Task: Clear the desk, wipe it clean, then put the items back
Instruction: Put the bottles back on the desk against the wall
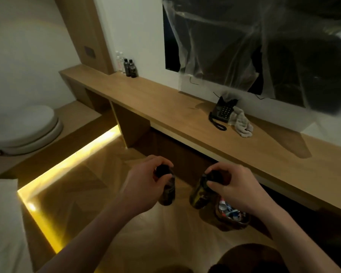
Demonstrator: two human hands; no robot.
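- Dark plastic bottle [166,189] hangs by its cap from the left hand [146,182]; a second dark bottle [200,192] from the right hand [234,186], fingers curled round each, carried off the desk.
- Long wooden desk [165,103], far: black telephone [220,113], grey cloth [242,123], 2 dark bottles [129,67] left.

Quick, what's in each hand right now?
Left hand: closed round the cap end of a dark bottle, held above the floor.
Right hand: closed round the top of another dark bottle, also held in the air.
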